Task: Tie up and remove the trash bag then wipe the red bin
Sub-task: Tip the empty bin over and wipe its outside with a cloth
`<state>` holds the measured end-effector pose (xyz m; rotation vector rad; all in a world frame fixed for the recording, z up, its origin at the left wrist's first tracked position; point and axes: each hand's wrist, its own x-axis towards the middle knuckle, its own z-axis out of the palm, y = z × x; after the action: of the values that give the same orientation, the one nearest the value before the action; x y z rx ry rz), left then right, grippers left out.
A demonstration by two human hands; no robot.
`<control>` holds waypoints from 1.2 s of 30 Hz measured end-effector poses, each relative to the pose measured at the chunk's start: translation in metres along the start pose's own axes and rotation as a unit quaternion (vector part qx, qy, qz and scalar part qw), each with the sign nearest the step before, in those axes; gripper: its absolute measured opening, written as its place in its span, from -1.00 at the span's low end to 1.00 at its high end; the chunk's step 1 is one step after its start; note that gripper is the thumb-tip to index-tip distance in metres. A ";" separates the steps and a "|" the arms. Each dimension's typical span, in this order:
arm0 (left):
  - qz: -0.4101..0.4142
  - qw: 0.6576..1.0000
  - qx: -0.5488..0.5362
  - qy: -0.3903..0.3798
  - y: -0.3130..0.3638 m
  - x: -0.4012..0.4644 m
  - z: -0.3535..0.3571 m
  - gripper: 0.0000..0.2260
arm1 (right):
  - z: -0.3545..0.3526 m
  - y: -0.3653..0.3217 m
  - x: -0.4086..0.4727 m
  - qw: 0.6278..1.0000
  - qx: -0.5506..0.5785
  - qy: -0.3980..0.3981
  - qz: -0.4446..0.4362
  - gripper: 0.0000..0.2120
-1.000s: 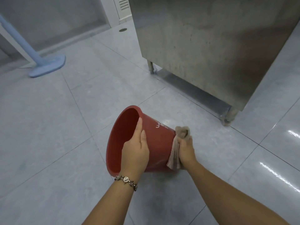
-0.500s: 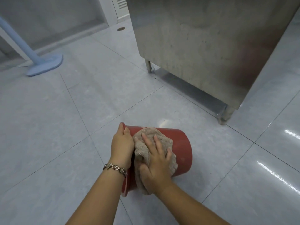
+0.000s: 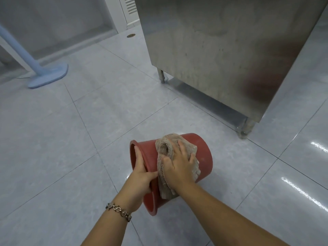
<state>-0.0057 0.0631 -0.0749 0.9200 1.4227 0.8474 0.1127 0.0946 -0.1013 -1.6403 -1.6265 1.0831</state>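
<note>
While right hand [image 3: 179,166] presses beige cloth [image 3: 166,151] flat against bin's outer wall, fingers [image 3: 182,148] spread, palm down on cloth. Left hand [image 3: 141,176] clamped on rim: fingers over edge, thumb along outside. Bracelet [image 3: 119,211] on left wrist. Red bin [image 3: 202,155] tipped on side, mouth facing left, base to right, over grey tile floor [image 3: 53,157]. Steel cabinet [image 3: 221,50] beyond bin, apart. Blue stand [image 3: 48,75] far left.
</note>
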 end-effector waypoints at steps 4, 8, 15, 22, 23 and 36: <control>0.046 0.997 -0.024 0.050 0.014 0.000 -0.006 -0.23 | -0.002 -0.016 0.012 0.999 0.028 -0.015 0.018 -0.56; 0.068 0.997 -0.004 0.039 0.009 -0.007 0.005 -0.37 | -0.006 -0.021 0.020 0.997 0.063 -0.003 0.038 -0.59; 0.117 0.983 0.086 0.110 0.011 -0.004 0.031 -0.55 | 0.010 -0.025 0.030 0.992 0.060 0.016 0.113 -0.29; 0.107 0.968 0.158 0.161 0.016 0.002 0.013 -0.61 | 0.032 -0.002 -0.003 0.997 0.053 0.060 -0.001 -0.31; 0.108 0.962 0.173 0.179 0.018 0.003 0.012 -0.60 | 0.030 0.005 0.014 0.997 0.044 0.054 0.024 -0.35; 0.097 0.951 0.234 0.176 0.035 0.017 0.021 -0.60 | 0.053 0.030 -0.016 0.977 0.155 0.125 -0.073 -0.37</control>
<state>0.0172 0.0931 -0.0519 1.3315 1.9182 0.8630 0.0844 0.0688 -0.1513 -1.3686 -1.3175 0.9591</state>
